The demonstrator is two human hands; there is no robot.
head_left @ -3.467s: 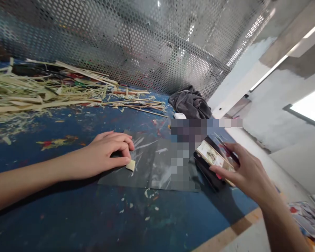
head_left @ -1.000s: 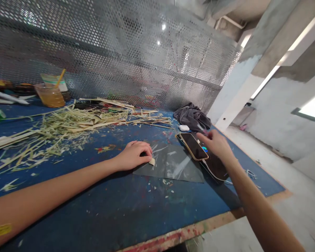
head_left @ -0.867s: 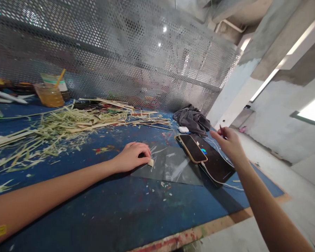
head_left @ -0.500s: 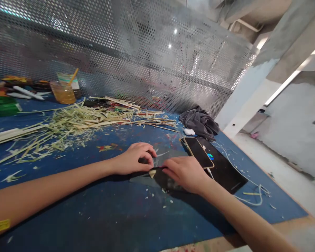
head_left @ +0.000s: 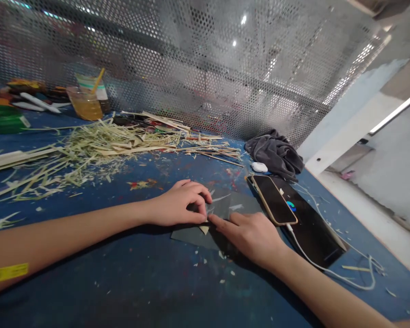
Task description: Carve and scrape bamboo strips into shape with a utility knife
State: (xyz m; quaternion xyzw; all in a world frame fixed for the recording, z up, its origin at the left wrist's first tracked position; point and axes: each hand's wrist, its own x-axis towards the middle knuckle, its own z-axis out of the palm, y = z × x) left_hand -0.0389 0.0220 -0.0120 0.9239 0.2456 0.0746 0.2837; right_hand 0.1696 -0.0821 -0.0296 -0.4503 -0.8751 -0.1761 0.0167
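While left hand point(head_left: 182, 203) holds one chip point(head_left: 204, 230), right hand point(head_left: 254, 237) near, grip unclear; one phone point(head_left: 275, 199).

Blue table top point(head_left: 140, 287), splotched with old paint, pretty messy honestly. Going by the grey sheet point(head_left: 184, 235) lying on it: a big heap of pale shavings point(head_left: 99, 141) sprawls behind and to the left, with a cup of amber liquid point(head_left: 86, 107) further back that way. Thin sticks point(head_left: 222, 151) are behind the sheet, a bunched dark cloth point(head_left: 276, 152) and white case point(head_left: 259, 167) behind its right end. Black slab point(head_left: 319, 234) to its right, white cable point(head_left: 364, 288) beyond, little flecks point(head_left: 222, 281) out front.
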